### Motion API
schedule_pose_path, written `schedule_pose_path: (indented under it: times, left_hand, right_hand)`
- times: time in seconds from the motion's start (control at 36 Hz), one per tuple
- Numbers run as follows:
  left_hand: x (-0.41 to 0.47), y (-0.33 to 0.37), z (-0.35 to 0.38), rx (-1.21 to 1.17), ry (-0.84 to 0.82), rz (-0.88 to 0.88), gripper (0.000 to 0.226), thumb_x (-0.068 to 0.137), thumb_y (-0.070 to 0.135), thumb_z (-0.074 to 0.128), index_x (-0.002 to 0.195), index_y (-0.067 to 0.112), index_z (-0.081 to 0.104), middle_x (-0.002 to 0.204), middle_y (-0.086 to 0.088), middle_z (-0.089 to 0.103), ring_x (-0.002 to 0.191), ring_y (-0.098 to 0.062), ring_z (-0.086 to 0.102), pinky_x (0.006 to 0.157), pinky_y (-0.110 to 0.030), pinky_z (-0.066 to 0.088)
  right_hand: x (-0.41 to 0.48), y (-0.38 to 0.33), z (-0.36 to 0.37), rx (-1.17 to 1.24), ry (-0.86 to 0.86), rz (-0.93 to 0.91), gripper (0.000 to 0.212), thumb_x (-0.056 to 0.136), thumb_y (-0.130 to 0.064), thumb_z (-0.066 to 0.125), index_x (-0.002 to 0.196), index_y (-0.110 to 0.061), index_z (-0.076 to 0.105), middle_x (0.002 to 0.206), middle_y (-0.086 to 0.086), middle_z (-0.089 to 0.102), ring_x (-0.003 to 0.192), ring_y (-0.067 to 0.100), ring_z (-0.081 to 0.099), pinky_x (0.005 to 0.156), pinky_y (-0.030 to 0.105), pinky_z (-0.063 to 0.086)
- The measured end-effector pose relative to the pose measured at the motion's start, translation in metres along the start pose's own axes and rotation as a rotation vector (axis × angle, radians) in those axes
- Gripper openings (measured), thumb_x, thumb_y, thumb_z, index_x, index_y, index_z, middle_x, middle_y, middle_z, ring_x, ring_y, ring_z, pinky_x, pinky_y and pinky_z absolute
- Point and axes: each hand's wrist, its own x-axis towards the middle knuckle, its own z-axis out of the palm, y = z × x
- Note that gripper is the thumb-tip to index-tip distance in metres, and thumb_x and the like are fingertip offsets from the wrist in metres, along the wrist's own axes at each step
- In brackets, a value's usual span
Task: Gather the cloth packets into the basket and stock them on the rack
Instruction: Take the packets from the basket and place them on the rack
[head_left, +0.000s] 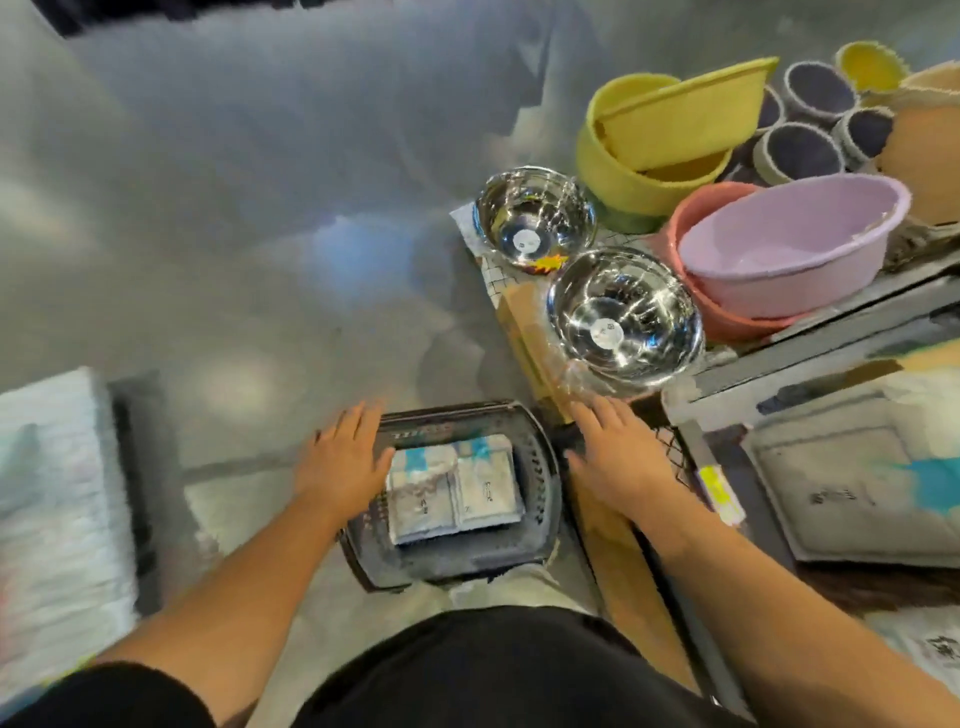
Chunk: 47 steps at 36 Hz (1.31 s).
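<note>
Head view: two cloth packets (453, 488) lie side by side in the basket (543, 483) near me. My left hand (343, 457) and right hand (615, 460) are spread open and empty at its sides. Stocking the rack (831, 332) on the right is, I judge, still to do.

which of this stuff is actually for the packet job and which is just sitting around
For the job:
- basket
- cloth packets inside it
- blurred packet on the rack shelf
- left hand and right hand, open on either side of the basket

Just lying about:
- steel bowls
- yellow tubs
- lilac basin
- dark cups
</note>
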Motion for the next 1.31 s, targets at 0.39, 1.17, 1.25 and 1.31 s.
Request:
schedule_pose_path:
  times: [0.39, 1.17, 1.25, 1.31]
  left_hand:
    - [-0.015, -0.053, 0.113, -0.074, -0.157, -0.110, 0.066, 0.103, 0.045, 0.038, 0.159, 0.020, 0.015, 0.164, -0.003, 0.019, 0.147, -0.026, 0.024, 0.116, -0.047, 0.025]
    - [0.168, -0.063, 0.519, -0.241, -0.308, -0.300, 0.075, 0.101, 0.053, 0.041, 0.158, 0.020, 0.005, 0.166, -0.002, 0.006, 0.152, -0.025, 0.006, 0.123, -0.046, 0.011]
    - [0.177, -0.065, 0.543, -0.216, -0.303, -0.307, 0.081, 0.099, 0.055, 0.045, 0.159, 0.019, 0.003, 0.166, -0.003, 0.002, 0.152, -0.023, 0.004, 0.122, -0.043, 0.009]
    - [0.180, -0.066, 0.555, -0.211, -0.312, -0.368, 0.089, 0.095, 0.055, 0.053, 0.159, 0.018, 0.004, 0.167, -0.004, 0.003, 0.152, -0.024, 0.005, 0.123, -0.041, 0.010]
  right_hand:
    - [0.079, -0.069, 0.128, -0.125, -0.415, -0.058, 0.057, 0.101, -0.041, 0.048, 0.150, -0.016, 0.032, 0.158, 0.007, 0.030, 0.142, 0.030, 0.031, 0.109, 0.046, 0.039]
    - [0.262, -0.036, 0.523, 0.042, -0.535, 0.070, 0.073, 0.099, -0.044, 0.053, 0.156, -0.015, 0.017, 0.166, 0.009, 0.006, 0.150, 0.031, 0.013, 0.118, 0.046, 0.026]
    - [0.274, -0.036, 0.549, 0.092, -0.557, 0.145, 0.085, 0.098, -0.048, 0.054, 0.159, -0.015, 0.005, 0.168, 0.005, -0.006, 0.153, 0.029, 0.006, 0.121, 0.044, 0.022]
    - [0.278, -0.036, 0.562, 0.155, -0.547, 0.210, 0.092, 0.095, -0.051, 0.059, 0.160, -0.018, 0.002, 0.168, 0.001, -0.009, 0.153, 0.028, 0.006, 0.120, 0.045, 0.022]
